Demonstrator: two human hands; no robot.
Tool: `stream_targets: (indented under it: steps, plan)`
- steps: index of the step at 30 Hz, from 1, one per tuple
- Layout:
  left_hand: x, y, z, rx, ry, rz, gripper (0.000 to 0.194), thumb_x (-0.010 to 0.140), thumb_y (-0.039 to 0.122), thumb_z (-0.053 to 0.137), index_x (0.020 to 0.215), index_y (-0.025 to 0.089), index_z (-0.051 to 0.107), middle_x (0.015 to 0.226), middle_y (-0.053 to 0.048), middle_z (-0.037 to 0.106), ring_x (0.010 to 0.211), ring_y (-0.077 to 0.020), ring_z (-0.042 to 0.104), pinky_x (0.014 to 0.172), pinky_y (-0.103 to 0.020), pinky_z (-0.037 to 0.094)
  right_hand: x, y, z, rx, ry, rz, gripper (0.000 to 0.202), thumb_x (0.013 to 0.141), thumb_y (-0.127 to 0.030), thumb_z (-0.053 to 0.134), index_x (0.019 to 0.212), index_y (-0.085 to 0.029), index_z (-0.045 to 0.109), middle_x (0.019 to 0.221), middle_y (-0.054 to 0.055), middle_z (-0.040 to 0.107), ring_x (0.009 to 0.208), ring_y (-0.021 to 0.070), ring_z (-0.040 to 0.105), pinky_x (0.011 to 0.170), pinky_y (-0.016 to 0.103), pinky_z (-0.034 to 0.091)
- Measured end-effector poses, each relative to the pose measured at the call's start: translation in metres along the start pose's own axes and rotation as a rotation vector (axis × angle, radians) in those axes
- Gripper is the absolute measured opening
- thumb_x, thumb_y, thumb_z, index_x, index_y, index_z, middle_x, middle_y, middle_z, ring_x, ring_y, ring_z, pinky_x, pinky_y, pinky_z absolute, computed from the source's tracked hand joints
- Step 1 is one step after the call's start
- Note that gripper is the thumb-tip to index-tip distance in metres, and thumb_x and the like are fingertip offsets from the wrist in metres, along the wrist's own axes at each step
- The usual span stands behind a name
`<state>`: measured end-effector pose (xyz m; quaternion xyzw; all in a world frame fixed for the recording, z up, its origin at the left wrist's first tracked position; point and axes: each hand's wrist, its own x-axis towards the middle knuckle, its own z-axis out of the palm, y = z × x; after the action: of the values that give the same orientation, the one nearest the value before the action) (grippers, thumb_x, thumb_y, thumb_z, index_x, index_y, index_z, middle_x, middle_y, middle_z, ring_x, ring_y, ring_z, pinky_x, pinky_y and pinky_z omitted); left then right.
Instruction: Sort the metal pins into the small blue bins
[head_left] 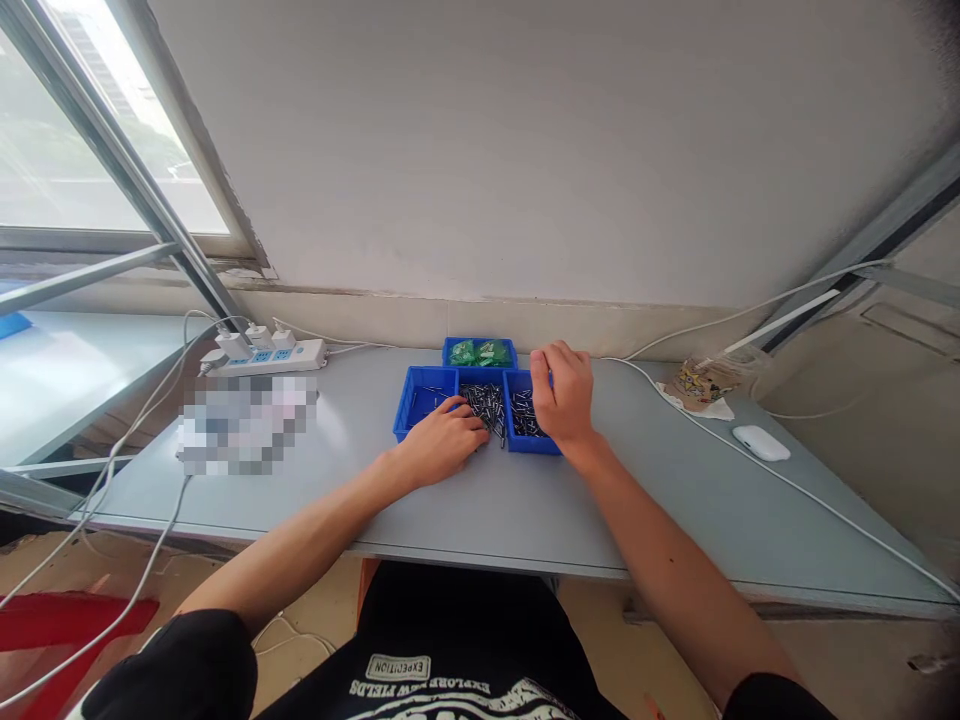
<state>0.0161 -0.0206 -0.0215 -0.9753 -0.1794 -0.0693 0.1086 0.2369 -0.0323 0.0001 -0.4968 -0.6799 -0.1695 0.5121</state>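
Observation:
My left hand (444, 440) rests palm down at the front of a pile of dark screws (486, 402), its fingers bent together over them. What lies under the fingertips is hidden. To its left stands a blue bin (402, 412) with a few loose screws inside. My right hand (564, 392) is raised over the right blue bin (534, 445), fingers curled closed; anything inside them is out of sight. Dark screws (523, 412) fill that bin. Behind the pile, a blue tray (480, 341) holds green plastic packets (493, 353).
A white power strip (289, 358) with plugs sits at the back left, near a blurred-out object (247, 425). At the right are a white earbud case (761, 443), a plastic cup (705, 382) on tissue, and a white cable (806, 487) crossing the grey table (480, 510).

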Motion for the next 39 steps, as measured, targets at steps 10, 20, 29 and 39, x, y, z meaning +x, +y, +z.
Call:
stream_targets:
  steps: [10, 20, 29, 39]
  plan:
    - [0.001, -0.002, -0.001, -0.076, 0.037, 0.018, 0.018, 0.095, 0.011, 0.061, 0.095, 0.023, 0.074, 0.095, -0.002, 0.074, 0.097, -0.0230, 0.062, 0.110, -0.043, 0.036, -0.002, -0.007, 0.001, 0.029, -0.047, -0.011, 0.036, 0.111, -0.032, 0.033, 0.077, -0.025, 0.043, 0.074, 0.002, 0.056, 0.074, 0.0202, 0.052, 0.078, 0.039, 0.036]
    - [0.002, 0.000, -0.006, -0.077, 0.091, 0.069, 0.013, 0.098, 0.021, 0.063, 0.090, 0.022, 0.073, 0.092, -0.005, 0.073, 0.098, -0.0233, 0.059, 0.105, -0.039, 0.039, -0.001, -0.009, 0.000, 0.036, -0.068, -0.014, 0.037, 0.110, -0.034, 0.032, 0.076, -0.025, 0.041, 0.073, 0.002, 0.055, 0.072, 0.0202, 0.051, 0.078, 0.039, 0.037]
    - [0.003, -0.002, -0.013, -0.137, 0.217, 0.009, 0.022, 0.106, 0.023, 0.050, 0.104, 0.022, 0.071, 0.089, -0.004, 0.073, 0.100, -0.0218, 0.063, 0.113, -0.041, 0.040, -0.001, -0.009, -0.001, 0.074, -0.163, -0.107, 0.035, 0.110, -0.032, 0.034, 0.078, -0.025, 0.047, 0.076, 0.003, 0.060, 0.074, 0.0204, 0.054, 0.078, 0.038, 0.040]
    - [-0.003, -0.022, -0.017, -0.161, 0.589, -0.276, 0.020, 0.106, 0.034, 0.053, 0.097, 0.024, 0.069, 0.086, 0.000, 0.075, 0.084, -0.0171, 0.065, 0.103, -0.038, 0.046, -0.008, -0.017, 0.005, 0.118, -0.417, -0.347, 0.023, 0.108, -0.026, 0.042, 0.100, -0.021, 0.064, 0.095, 0.008, 0.072, 0.085, 0.0217, 0.061, 0.080, 0.037, 0.046]
